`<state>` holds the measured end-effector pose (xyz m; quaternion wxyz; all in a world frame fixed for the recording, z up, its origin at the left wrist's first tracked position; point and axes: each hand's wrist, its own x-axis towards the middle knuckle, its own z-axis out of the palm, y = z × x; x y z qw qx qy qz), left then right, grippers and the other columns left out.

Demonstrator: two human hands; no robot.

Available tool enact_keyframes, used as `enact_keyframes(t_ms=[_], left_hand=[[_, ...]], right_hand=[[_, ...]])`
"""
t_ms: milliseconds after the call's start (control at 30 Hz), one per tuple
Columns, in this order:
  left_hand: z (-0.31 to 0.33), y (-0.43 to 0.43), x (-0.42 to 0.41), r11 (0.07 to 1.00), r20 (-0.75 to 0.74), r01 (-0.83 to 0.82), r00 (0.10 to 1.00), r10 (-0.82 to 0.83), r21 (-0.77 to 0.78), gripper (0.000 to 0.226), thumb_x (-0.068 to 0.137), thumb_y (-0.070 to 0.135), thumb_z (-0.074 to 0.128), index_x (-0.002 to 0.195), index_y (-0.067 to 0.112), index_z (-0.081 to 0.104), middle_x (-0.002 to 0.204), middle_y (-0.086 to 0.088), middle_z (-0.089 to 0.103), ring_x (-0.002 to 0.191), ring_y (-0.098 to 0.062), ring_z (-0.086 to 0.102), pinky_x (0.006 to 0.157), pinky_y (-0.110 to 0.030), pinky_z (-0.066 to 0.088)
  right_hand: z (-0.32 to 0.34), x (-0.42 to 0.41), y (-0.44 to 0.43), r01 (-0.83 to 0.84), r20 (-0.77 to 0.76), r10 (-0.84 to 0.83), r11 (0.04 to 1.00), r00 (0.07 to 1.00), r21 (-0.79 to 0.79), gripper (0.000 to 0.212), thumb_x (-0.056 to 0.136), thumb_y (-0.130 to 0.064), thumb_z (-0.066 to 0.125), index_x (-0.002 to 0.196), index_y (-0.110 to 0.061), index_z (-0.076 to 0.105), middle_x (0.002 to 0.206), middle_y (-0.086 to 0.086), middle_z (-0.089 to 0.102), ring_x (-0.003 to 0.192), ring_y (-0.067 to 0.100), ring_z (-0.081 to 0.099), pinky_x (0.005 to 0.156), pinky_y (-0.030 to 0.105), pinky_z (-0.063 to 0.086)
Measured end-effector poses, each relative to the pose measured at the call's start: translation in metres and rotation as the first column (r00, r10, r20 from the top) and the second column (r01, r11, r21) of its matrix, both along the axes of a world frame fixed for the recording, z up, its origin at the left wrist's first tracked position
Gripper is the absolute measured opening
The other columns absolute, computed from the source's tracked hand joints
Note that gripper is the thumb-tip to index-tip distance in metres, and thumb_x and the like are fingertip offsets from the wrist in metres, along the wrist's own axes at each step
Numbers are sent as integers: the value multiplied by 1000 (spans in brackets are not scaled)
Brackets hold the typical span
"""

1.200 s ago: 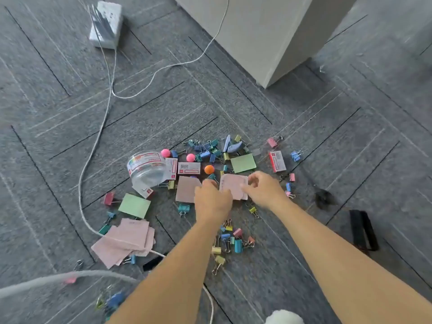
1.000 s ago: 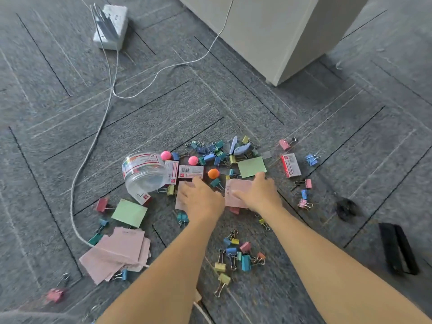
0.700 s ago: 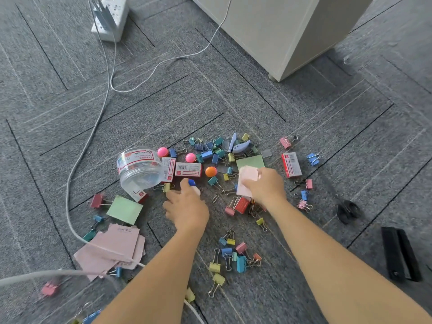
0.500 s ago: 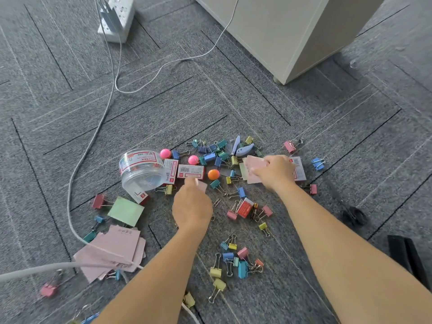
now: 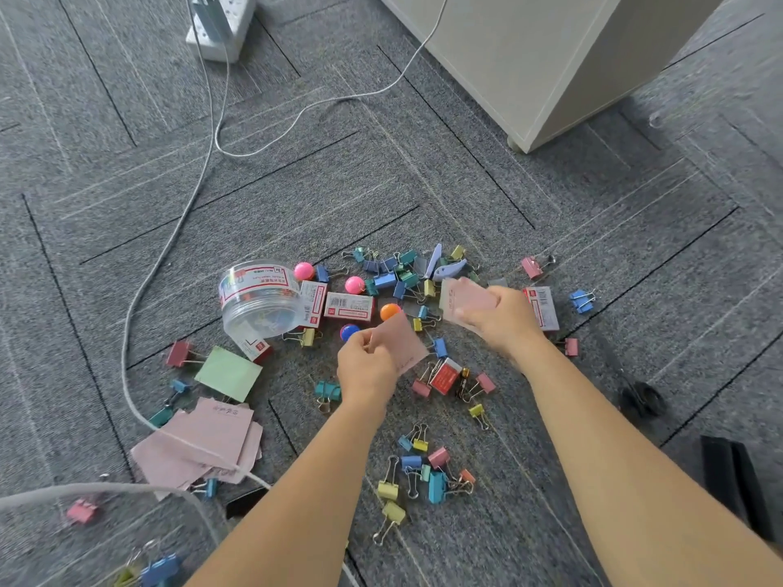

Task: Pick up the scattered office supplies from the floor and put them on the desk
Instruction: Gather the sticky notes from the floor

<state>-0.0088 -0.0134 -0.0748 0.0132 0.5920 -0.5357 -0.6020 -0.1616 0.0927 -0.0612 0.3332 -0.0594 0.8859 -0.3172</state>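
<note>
Office supplies lie scattered on grey carpet. My left hand (image 5: 366, 366) pinches a pink sticky note (image 5: 402, 343) lifted off the floor. My right hand (image 5: 504, 319) holds another pink sticky note (image 5: 464, 300) over the spot where a green note lay. Around them are several coloured binder clips (image 5: 428, 472), a clear plastic jar (image 5: 258, 298) on its side, small red-and-white boxes (image 5: 349, 306), pink, orange and blue balls (image 5: 390, 311), a green note (image 5: 229, 372) and a pile of pink notes (image 5: 199, 446).
A white cabinet base (image 5: 529, 57) stands at the back right. A white power strip (image 5: 220, 23) sits at the back, its cables (image 5: 169, 247) running across the floor on the left. Black scissors (image 5: 642, 400) and a black strap (image 5: 733, 476) lie at the right.
Both hands lifted pink notes from the carpet. My right hand carried its note back and right over the green note; my left raised its note, uncovering a blue ball.
</note>
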Motion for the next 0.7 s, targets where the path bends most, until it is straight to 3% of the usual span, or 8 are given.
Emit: enact_keyframes(t_ms=[100,233,300,367,433,500,633,700], left_hand=[[11,11,-10,982,-123,-43,990,66,186,21,95,5,43,106,13,59,101,-10,66,78,-17,59,55,-27,45],[30,23,-21,808,-344,-151,849,401,570,19,94,19,43,90,12,60,86,-11,62,75,-22,56,68,-34,47],[40,23,-24,765,-391,-122,802,452,632,30,94,34,45,94,11,65,85,-10,64,75,-22,59,69,-33,48],[55,20,-23,795,-410,-93,817,405,599,37,92,40,56,104,7,68,90,-11,70,75,-22,65,73,-35,52],[71,13,-22,872,-367,-84,885,288,482,28,85,25,68,105,5,65,93,-12,71,77,-21,65,76,-40,54],[93,-2,-19,898,-322,-113,908,268,426,12,87,8,66,97,4,62,86,-11,68,72,-21,64,73,-40,54],[141,-39,15,911,-304,-224,892,335,345,11,85,-3,62,92,5,58,63,-9,63,54,-21,59,57,-35,51],[155,-58,46,922,-264,-281,899,350,267,11,84,0,64,93,5,61,67,-11,65,51,-22,62,52,-34,53]], right_hand=[[26,13,5,154,186,-108,954,977,-255,23,80,-16,80,95,-16,63,99,6,70,92,23,65,80,41,55],[39,28,-1,-38,156,67,982,986,-182,39,80,-24,81,111,-11,63,104,5,70,96,23,67,81,43,58],[48,34,-8,-129,43,133,987,990,-93,37,82,-25,77,109,-11,57,102,4,65,93,22,63,77,40,56],[60,40,-16,-171,-17,171,985,985,-6,35,83,-27,74,107,-11,53,102,6,62,88,23,61,70,38,53],[74,45,-25,-214,-61,218,975,974,64,37,86,-29,68,109,-8,48,108,10,58,84,22,59,60,32,48],[92,50,-39,-249,-105,254,966,961,65,44,85,-29,68,113,-8,41,111,12,53,90,23,57,62,29,46],[135,80,-81,-282,113,297,951,948,-130,52,87,-14,66,122,-4,29,108,11,56,87,18,57,62,21,47],[146,104,-100,-312,202,347,932,916,-186,56,86,-24,69,125,-6,32,112,11,57,91,19,58,66,24,48]])
